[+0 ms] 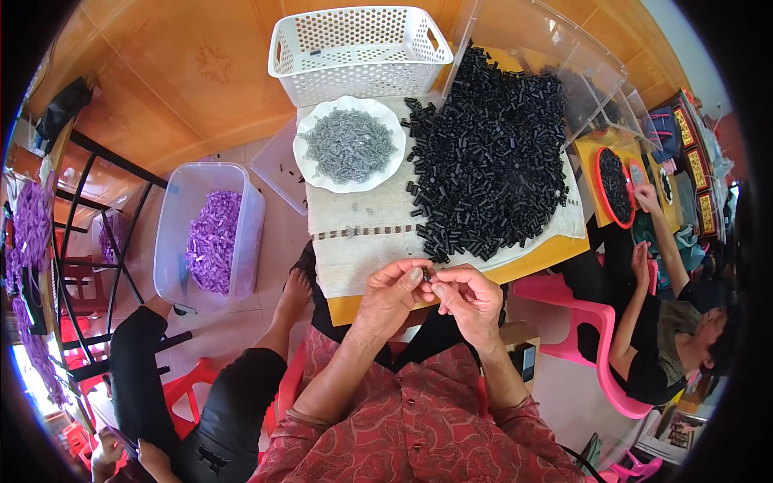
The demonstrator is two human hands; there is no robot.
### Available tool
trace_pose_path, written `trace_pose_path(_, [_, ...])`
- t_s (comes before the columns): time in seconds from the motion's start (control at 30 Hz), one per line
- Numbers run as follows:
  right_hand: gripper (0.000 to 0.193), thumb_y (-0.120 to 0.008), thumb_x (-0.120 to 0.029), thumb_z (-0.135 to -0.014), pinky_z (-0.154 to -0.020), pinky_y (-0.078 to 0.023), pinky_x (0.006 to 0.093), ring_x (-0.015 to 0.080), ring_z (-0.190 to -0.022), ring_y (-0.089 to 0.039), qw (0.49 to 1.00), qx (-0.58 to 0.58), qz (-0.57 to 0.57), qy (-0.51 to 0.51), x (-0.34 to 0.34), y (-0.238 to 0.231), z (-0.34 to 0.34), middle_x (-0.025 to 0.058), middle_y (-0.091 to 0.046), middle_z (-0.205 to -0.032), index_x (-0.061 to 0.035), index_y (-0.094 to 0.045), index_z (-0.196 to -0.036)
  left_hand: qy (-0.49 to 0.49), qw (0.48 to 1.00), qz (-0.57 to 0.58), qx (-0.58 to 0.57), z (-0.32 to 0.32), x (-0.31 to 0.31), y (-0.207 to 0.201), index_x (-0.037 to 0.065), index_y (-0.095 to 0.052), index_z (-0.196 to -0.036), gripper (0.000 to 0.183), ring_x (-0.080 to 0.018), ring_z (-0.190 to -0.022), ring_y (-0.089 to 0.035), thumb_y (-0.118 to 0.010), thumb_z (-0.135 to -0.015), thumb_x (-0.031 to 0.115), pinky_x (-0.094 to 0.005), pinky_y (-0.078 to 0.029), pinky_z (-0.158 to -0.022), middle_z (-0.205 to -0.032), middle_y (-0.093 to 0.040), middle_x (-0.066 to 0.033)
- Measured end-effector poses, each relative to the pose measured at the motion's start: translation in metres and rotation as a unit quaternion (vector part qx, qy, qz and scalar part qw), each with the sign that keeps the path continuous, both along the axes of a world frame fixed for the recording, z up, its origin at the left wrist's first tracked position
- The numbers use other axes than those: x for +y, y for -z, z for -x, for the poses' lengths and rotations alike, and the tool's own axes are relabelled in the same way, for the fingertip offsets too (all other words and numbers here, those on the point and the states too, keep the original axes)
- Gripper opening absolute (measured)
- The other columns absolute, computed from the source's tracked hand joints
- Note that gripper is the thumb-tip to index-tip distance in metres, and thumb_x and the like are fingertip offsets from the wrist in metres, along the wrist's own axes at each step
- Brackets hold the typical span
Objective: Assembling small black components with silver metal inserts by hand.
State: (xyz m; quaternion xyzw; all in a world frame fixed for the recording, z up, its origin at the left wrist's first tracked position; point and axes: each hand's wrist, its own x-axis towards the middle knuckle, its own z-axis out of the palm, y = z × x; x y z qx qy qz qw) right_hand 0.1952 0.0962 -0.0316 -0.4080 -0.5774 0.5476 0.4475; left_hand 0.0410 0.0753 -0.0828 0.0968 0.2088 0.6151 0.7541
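Orange-tan tiled wall [205,133] rises behind us, and pale floor tiles show below it. Decorated gold-and-red panels [684,127] stand at the far right, but any lettering there is too small for us to read. Before us is a yellow-edged bench [341,311], partly covered by a whitish cloth [354,217] crossed by a band of dark squares. On it we see a perforated white basket [362,85] at the back, a scalloped white plate [350,186] heaped with clear greyish pieces [348,143], and a broad pile of short black pieces [491,153] to the right. Behind that pile leans a transparent box [555,36].

Left of the bench, a clear plastic tub [246,270] holds purple pieces [214,241]. On the right, a co-worker [680,338] sits on a pink chair [576,310], reaching toward a red tray [600,181] of black bits. Another person's dark-trousered legs [241,402] show at lower left.

Our hands meet at the bench's front edge, just below the black pile. Our left hand [388,298] pinches a small dark piece [427,274] between thumb and fingers; our right hand [471,304] closes thumb and forefinger on its other side. The remaining fingers of both curl inward.
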Motion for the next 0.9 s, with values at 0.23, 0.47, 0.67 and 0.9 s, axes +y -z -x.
trace_pose_path(0.23, [0.013, -0.067, 0.003, -0.094, -0.057, -0.054, 0.0200, 0.0101, -0.078, -0.069, 1.000, 0.015, 0.005, -0.008, 0.001, -0.002, 0.010, 0.0105, -0.068, -0.100, 0.0027, -0.067, -0.107, 0.006, 0.997, 0.002, -0.077, 0.008, -0.001, 0.004, 0.001, -0.068, -0.119, 0.023, -0.0150, -0.084, -0.067, -0.059, -0.102, 0.014, -0.0336, -0.059, -0.080, -0.100, -0.070, -0.0078])
trace_pose_path(0.47, [0.011, -0.068, 0.003, -0.093, -0.057, -0.053, 0.0202, 0.0123, -0.076, -0.070, 0.998, -0.055, -0.040, -0.002, 0.006, -0.003, 0.019, 0.0086, -0.066, -0.096, 0.0018, -0.068, -0.104, -0.005, 0.996, 0.014, -0.086, 0.005, -0.002, 0.002, 0.001, -0.068, -0.119, 0.022, -0.0157, -0.091, -0.067, -0.059, -0.102, 0.013, -0.0344, -0.058, -0.083, -0.103, -0.070, -0.0067])
trace_pose_path(0.67, [0.012, -0.071, 0.005, -0.087, -0.056, -0.047, 0.0221, 0.0098, -0.069, -0.061, 0.955, -0.221, -0.195, 0.015, 0.011, -0.006, 0.027, 0.0078, -0.065, -0.091, -0.0010, -0.069, -0.098, -0.087, 0.988, -0.012, 0.125, 0.004, -0.002, 0.002, 0.001, -0.068, -0.120, 0.021, -0.0165, -0.098, -0.066, -0.058, -0.102, 0.008, -0.0350, -0.057, -0.086, -0.108, -0.070, -0.0068])
trace_pose_path(0.9, [0.011, -0.068, 0.002, -0.090, -0.059, -0.047, 0.0235, 0.0110, -0.071, -0.060, 0.945, -0.236, -0.224, 0.040, 0.061, -0.011, 0.056, 0.0069, -0.063, -0.089, -0.0003, -0.069, -0.101, -0.131, 0.988, 0.019, 0.083, 0.019, 0.003, 0.003, 0.000, -0.066, -0.121, 0.022, -0.0177, -0.088, -0.069, -0.061, -0.100, 0.006, -0.0331, -0.061, -0.078, -0.101, -0.069, -0.0082])
